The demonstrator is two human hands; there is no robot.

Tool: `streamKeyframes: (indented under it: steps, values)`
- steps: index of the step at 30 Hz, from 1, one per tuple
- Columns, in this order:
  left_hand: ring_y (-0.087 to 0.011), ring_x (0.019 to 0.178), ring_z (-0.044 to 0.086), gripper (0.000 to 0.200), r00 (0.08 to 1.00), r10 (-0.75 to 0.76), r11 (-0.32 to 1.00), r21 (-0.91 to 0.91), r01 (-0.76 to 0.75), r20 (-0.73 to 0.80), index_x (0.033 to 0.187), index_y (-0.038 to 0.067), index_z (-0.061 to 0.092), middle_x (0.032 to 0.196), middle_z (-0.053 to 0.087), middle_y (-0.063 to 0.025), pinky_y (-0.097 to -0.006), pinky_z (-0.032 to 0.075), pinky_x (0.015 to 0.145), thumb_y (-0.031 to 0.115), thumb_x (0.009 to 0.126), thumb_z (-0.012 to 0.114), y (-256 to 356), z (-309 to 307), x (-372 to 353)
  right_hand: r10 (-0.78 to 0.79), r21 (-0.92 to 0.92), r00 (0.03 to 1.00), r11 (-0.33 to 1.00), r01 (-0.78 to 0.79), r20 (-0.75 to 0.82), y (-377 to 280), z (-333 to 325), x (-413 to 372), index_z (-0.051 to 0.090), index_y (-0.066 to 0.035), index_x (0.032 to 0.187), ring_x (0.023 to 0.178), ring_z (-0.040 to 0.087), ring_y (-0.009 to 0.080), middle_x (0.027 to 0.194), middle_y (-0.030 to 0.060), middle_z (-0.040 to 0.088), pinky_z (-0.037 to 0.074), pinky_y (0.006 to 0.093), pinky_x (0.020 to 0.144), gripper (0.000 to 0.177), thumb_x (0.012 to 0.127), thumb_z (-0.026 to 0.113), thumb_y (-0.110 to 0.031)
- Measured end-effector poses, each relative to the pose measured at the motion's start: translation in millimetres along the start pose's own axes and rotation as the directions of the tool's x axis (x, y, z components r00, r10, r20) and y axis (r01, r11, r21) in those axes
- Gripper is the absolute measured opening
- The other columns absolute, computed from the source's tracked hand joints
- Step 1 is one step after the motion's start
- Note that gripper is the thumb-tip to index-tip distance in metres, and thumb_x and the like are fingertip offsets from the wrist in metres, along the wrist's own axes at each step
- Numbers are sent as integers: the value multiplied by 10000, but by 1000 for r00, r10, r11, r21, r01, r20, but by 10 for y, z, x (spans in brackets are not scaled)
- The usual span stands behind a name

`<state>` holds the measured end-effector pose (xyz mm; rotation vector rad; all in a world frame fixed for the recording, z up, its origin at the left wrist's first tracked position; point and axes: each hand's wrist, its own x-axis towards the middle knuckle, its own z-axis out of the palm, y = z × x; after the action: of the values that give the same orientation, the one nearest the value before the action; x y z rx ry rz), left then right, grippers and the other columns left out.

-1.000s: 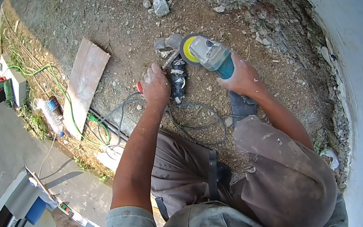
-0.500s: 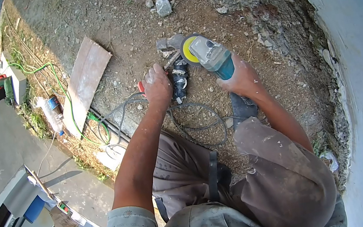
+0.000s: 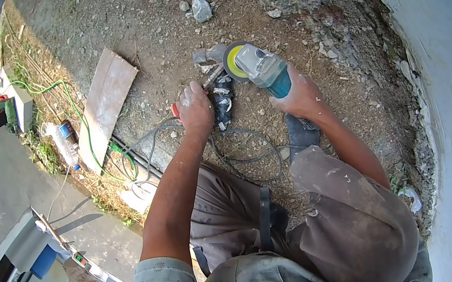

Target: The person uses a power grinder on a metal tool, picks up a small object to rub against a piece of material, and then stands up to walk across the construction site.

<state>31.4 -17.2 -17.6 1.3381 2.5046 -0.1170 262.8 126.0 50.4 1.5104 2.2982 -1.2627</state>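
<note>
We see the teal angle grinder (image 3: 265,69) in the right hand (image 3: 299,95), whose fingers wrap round its body. We find the left hand (image 3: 196,110) curled closed on a red-handled metal tool (image 3: 214,76), its shaft projecting past the fingers. The yellow disc (image 3: 233,62) lies beyond the right fingers, at the shaft's end; contact we cannot confirm. The bottle's (image 3: 66,130) blue label is too small to read.
</note>
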Motion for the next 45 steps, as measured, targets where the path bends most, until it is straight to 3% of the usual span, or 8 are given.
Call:
streamKeyframes:
  steps: [3,9,39,45]
  values:
    - [-355,1039,606,130,1000,-9,1000,-8,9,5,1058,77,483,1044,616,-146,-486,462,867,147,949,497,-20,14,-10,62,7,998,998,-62,9,74,10,51,481,1,1344,1043,658,431,1135,270,666,520,473,913,856,660,820,-385]
    - [-354,1036,609,134,1000,-24,1000,-10,24,15,1064,79,482,1045,616,-145,-489,461,870,149,950,498,-16,19,-3,77,20,996,997,-76,-36,217,36,-9,488,14,1335,1066,657,416,1167,265,660,516,464,926,859,658,826,-391]
    - [-351,1003,624,135,999,15,1000,16,-15,-28,1047,79,490,1006,624,-141,-474,464,839,152,938,520,-22,26,-1,129,-46,991,991,-129,-20,210,32,-36,484,23,1334,1084,649,421,1167,262,658,512,466,944,848,668,811,-389]
    - [-352,1016,622,139,1000,4,1000,10,-4,-3,1047,78,489,1022,621,-145,-483,459,842,153,935,525,-10,0,2,139,24,990,990,-139,15,102,-68,17,475,19,1346,1091,647,418,1174,266,656,515,466,943,847,670,812,-366]
